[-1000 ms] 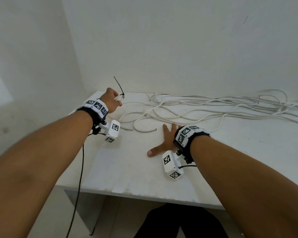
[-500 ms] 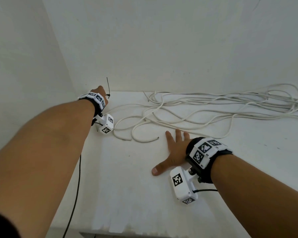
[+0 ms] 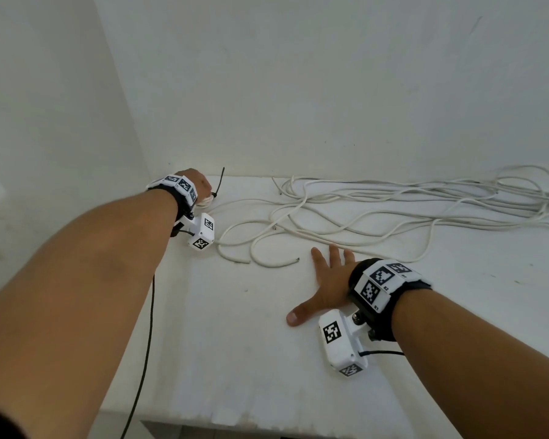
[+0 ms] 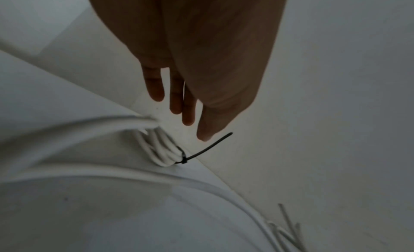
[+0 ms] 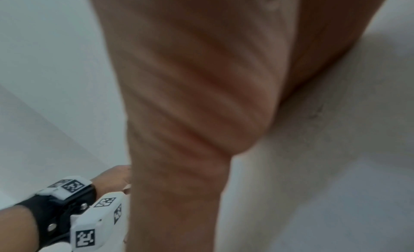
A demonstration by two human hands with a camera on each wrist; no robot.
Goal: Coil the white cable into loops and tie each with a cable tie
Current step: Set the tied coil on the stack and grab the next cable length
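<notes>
A small coil of white cable [image 4: 160, 149], bound by a black cable tie [image 4: 206, 150], lies in the table's far left corner. The tie's tail [image 3: 221, 180] sticks up. My left hand [image 4: 190, 117] hovers just above the coil with straight fingers and holds nothing; in the head view this hand [image 3: 200, 183] hides most of the coil [image 3: 206, 201]. My right hand [image 3: 327, 280] lies flat, fingers spread, on the table near the front of the loose white cable [image 3: 393, 210]. In the right wrist view the palm [image 5: 190, 96] fills the frame.
The long loose cable sprawls along the back of the white table [image 3: 235, 343] to the right edge, and two cut ends [image 3: 295, 259] lie near my right hand. Walls close the left and back sides. A black wire [image 3: 146, 343] hangs off the left front.
My left hand carried the tied coil to the far left corner, set it down and straightened its fingers off it. The right hand stayed flat on the table.
</notes>
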